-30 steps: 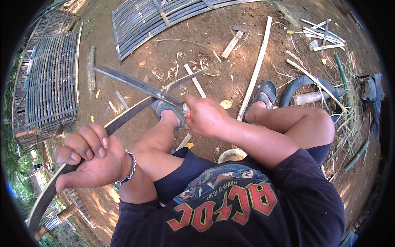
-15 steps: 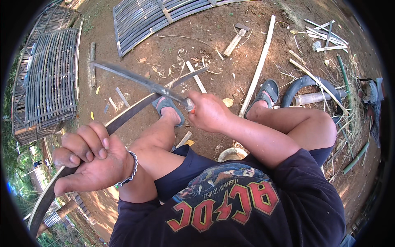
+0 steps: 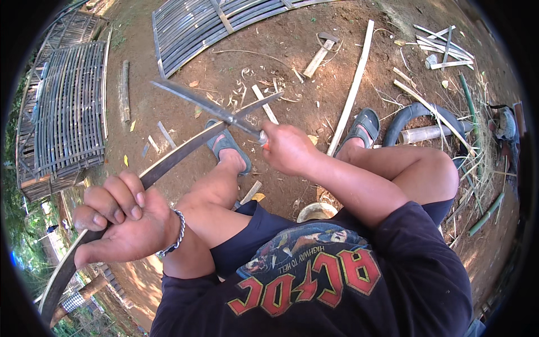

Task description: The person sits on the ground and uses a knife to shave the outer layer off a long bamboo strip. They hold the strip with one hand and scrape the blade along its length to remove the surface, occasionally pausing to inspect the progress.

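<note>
My left hand, out at 8 o'clock, is curled around a long dark strip with a pale edge, fingers bent over it and thumb lying alongside. The strip bows from the rim at 8 o'clock up to its far end at 12, passing across the front of my left sandal. My right hand, just above the middle, is closed round the grip of a long knife, whose slightly blurred blade points to 10 o'clock and crosses the strip; I cannot tell whether its edge touches. On the dirt, a wooden-handled tool lies at 1 o'clock, a long pale slat runs between 1 and 2, and a black ring sits just past 2, near my right sandal. Slatted panels stand at 10 and lie towards 11
</note>
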### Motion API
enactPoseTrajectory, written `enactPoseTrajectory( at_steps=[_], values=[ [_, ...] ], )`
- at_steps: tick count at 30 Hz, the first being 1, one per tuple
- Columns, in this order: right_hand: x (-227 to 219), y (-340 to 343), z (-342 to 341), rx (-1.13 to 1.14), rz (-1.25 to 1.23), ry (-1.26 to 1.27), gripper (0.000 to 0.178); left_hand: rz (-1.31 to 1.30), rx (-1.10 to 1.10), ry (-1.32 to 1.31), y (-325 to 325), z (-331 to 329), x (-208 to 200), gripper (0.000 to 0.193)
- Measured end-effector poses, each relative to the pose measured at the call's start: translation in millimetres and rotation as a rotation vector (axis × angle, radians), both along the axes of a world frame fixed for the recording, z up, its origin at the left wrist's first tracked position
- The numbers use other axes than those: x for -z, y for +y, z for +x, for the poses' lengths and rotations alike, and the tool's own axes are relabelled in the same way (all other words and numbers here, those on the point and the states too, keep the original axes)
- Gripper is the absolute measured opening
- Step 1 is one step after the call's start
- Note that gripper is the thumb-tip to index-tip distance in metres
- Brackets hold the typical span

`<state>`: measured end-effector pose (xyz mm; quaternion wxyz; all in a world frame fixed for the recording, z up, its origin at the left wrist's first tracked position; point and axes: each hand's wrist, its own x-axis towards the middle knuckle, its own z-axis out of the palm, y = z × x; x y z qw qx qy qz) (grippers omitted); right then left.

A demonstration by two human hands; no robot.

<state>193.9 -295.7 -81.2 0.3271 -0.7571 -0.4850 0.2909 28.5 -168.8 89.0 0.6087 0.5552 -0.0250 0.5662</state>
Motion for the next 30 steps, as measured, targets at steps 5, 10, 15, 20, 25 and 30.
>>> enactPoseTrajectory(
  at_steps=[5,10,15,20,25,30],
  values=[
    [14,3,9,0.025,-0.020,0.045,0.027,-0.004,-0.008,0.010,-4,4,-2,0.058],
    [25,3,18,0.032,-0.106,0.035,0.024,-0.012,-0.038,0.014,-1,0,-2,0.058],
    [33,7,16,0.012,-0.074,0.043,0.026,-0.027,-0.064,0.033,8,-1,-4,0.058],
    [86,-1,53,0.095,-0.446,0.043,0.027,-0.044,-0.057,0.019,12,1,-3,0.057],
    [43,15,37,-0.061,-0.280,0.073,0.026,-0.057,-0.121,0.055,21,-10,-8,0.054],
    [120,10,69,0.111,-0.500,0.144,0.031,-0.059,-0.096,0.070,30,-2,-9,0.053]
  ],
)
